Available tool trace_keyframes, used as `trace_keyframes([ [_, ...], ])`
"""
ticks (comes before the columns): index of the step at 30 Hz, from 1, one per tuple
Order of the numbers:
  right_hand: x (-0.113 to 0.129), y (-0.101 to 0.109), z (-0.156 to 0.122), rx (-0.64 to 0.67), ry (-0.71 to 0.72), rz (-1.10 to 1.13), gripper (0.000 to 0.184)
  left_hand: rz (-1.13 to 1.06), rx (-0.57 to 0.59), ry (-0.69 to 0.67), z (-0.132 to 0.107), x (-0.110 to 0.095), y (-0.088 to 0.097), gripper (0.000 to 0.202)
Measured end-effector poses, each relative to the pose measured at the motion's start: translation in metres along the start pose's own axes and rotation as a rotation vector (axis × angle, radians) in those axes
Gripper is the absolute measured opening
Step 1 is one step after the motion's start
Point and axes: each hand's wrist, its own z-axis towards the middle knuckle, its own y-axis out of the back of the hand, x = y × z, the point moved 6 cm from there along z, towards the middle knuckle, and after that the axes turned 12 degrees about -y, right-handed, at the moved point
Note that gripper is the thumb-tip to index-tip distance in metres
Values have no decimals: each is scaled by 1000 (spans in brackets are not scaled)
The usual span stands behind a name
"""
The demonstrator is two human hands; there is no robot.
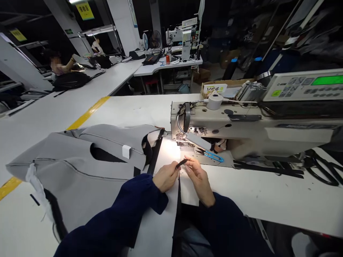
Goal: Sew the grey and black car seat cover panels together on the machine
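My left hand [166, 176] and my right hand [198, 176] meet in front of the sewing machine [241, 125], both in dark blue sleeves. Together they pinch a short black strip [181, 163], the left at its near end and the right at its far end. The strip is held just above the lit table, in front of the needle area [182, 142]. A grey fabric piece [88, 157] with black edging and a white tag lies to the left, touching my left forearm. Blue thread snips [214, 156] rest on the machine bed just beyond my right hand.
Black straps [270, 170] and black scissors [324, 171] lie on the table at the right. The machine's control panel [308, 85] sits at the upper right. Another person [57, 64] sits at a far table on the left. A second sewing machine [184, 39] stands at the back.
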Motion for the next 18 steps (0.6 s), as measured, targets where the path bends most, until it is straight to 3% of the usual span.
trace_keyframes([
  [7,11,12,4,-58,158,-276,12,70,57,19,-7,3,4,19],
  [18,17,5,-1,-43,228,-274,8,-13,109,-16,-11,6,-1,18],
])
